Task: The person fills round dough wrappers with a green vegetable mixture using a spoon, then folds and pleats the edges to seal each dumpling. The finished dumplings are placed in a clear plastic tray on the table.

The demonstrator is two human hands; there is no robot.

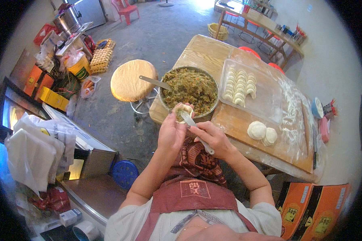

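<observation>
My left hand cups a round dough wrapper with some filling on it. In my right hand is a flat metal spatula, its blade pressed against the filling in the wrapper. Just beyond my hands stands a large metal bowl heaped with chopped greenish-brown filling. A second metal utensil leans in that bowl, its handle over the left rim. To the right, a clear plastic tray holds rows of folded dumplings. Two small stacks of dough wrappers lie nearer me on the floured board.
A cloth-covered round stool stands left of the table. Loose flour and a thin rolling pin are at the board's right, with a small blue bowl beyond. Orange cartons sit low at right. Plastic bags hang at left.
</observation>
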